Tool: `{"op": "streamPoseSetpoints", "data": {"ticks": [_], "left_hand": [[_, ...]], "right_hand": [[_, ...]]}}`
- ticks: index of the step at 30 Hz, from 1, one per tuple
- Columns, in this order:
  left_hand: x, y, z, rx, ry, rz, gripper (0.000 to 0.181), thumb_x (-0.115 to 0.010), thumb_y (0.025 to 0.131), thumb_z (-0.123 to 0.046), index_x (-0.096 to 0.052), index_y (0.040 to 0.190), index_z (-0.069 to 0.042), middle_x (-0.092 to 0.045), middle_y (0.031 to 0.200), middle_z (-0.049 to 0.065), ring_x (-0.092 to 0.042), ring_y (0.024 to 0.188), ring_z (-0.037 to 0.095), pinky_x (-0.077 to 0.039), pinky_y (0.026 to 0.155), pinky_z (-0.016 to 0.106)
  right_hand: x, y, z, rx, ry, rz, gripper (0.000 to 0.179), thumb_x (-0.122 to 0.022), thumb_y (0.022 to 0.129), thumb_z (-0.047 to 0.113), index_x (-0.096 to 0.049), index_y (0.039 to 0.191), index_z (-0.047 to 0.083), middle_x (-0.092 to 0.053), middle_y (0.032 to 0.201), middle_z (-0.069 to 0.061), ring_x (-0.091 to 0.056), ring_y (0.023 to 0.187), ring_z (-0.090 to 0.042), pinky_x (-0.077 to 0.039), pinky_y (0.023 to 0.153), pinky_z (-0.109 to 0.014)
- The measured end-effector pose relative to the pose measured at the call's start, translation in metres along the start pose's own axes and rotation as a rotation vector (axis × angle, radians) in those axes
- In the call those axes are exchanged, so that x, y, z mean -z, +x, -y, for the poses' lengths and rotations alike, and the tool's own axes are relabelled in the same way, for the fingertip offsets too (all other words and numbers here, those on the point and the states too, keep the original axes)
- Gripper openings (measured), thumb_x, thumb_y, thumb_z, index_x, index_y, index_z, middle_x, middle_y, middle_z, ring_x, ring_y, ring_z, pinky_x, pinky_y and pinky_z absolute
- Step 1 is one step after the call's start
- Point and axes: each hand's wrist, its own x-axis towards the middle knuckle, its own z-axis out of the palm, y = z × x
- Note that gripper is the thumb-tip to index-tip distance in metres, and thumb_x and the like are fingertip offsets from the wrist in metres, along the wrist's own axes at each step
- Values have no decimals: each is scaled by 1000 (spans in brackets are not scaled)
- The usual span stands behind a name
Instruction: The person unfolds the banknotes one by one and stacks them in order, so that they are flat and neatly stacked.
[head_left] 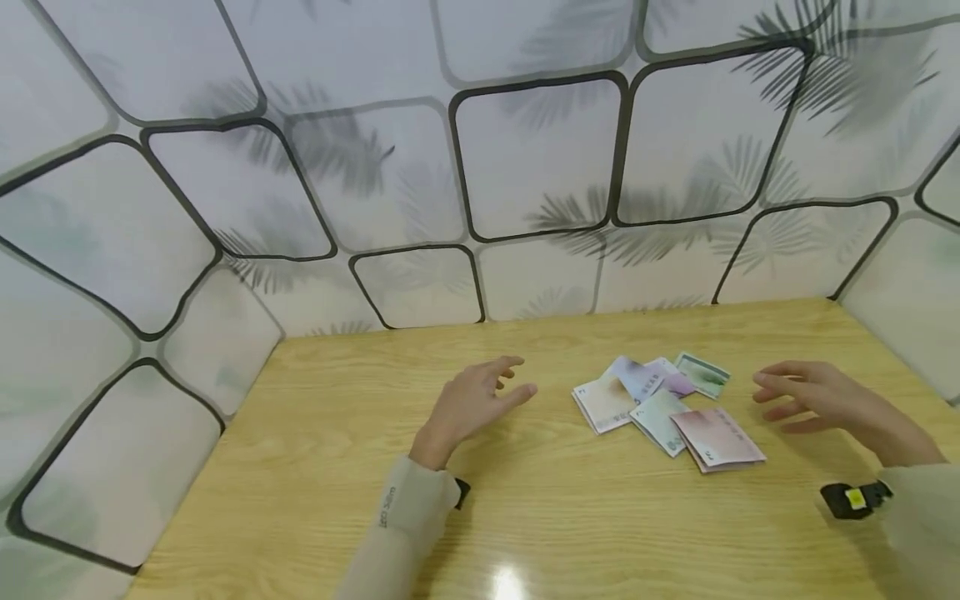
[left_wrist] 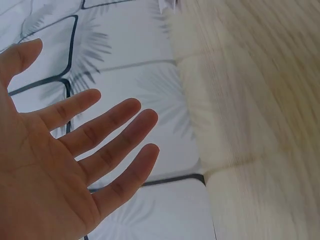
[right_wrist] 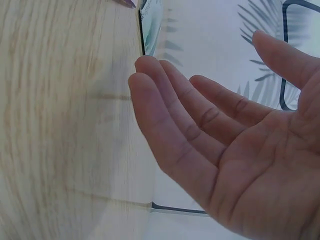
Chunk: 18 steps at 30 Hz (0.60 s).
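Note:
Several folded banknotes lie overlapping in a loose pile on the wooden table, right of the middle in the head view. A pinkish-red banknote is nearest, a pale green one beside it. Behind them are a beige one, a bluish-violet one and a dark green one. To the pile's left, my left hand is over the table with relaxed, spread fingers and holds nothing. On the other side my right hand hovers with loosely bent fingers, its palm bare in the right wrist view.
The light wooden table meets a pale wall covering with dark rounded outlines and leaf prints at the back and sides. A black wrist device shows at the right sleeve. A bright reflection lies on the front of the table.

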Motion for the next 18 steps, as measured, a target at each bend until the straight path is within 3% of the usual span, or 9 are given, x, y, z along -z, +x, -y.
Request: {"op": "streamPoseSetpoints", "data": {"ticks": [4,10,18], "left_hand": [[-11,7,-11,-25,-22,30,60,-54,102,-51,-54,147,-12,-66,130,11,-67,108,27,-56,85,47],[-23,19,-28,-60,-52,64,57,-52,103,-52,-54,148,-16,-66,130,8,-66,109,24,-55,87,41],[-35,30,-38,-143,-147,96,43,-53,107,-28,-54,146,-9,-65,132,12,-67,109,24,-56,89,35]], "right_hand": [[-4,-4,-2,-1,25,17,64,-37,113,29,-22,141,-27,-66,119,-27,-70,94,-21,-61,79,-40],[-8,-9,-7,16,115,41,63,-40,112,25,-20,142,-26,-68,118,-17,-71,91,-16,-61,78,-41],[-9,-7,-14,22,192,47,60,-42,111,22,-21,142,-25,-70,111,-5,-72,89,-17,-62,76,-42]]}}
